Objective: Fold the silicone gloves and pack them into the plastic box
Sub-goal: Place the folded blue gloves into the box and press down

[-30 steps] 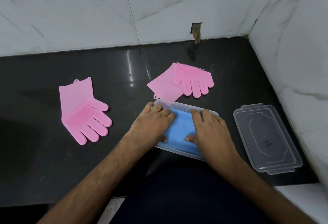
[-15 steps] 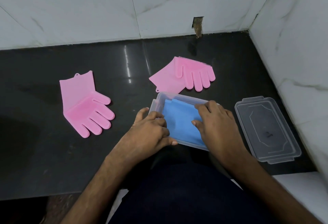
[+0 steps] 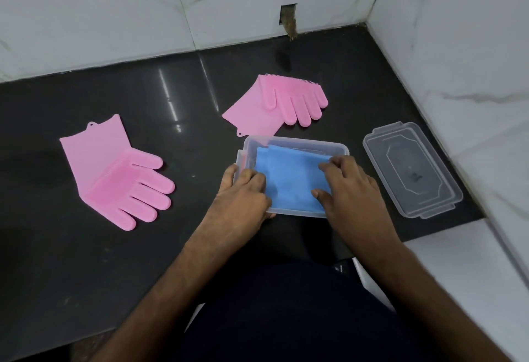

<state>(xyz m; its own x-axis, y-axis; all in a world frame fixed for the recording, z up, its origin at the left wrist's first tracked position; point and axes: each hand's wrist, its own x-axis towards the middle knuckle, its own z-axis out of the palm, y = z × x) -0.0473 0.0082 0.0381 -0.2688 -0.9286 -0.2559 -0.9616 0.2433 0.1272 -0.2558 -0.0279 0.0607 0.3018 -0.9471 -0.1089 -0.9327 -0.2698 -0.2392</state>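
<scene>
A clear plastic box (image 3: 297,144) stands on the black counter near the front edge, with a folded blue glove (image 3: 289,181) lying inside it. My left hand (image 3: 243,198) curls over the box's left end, fingers on the blue glove's left edge. My right hand (image 3: 352,189) presses on the blue glove's right side with bent fingers. A pink silicone glove (image 3: 117,172) lies flat on the left. A second pink glove (image 3: 277,103), folded over, lies just behind the box.
The clear lid (image 3: 412,169) rests on the counter to the right of the box. White marble walls (image 3: 458,61) close the back and right sides. The black counter (image 3: 57,247) ends at its front edge close to my body.
My hands have shifted on the blue glove inside the box: the left drew back to the box's left end, the right slid to the glove's right side. The pink gloves and lid stayed put.
</scene>
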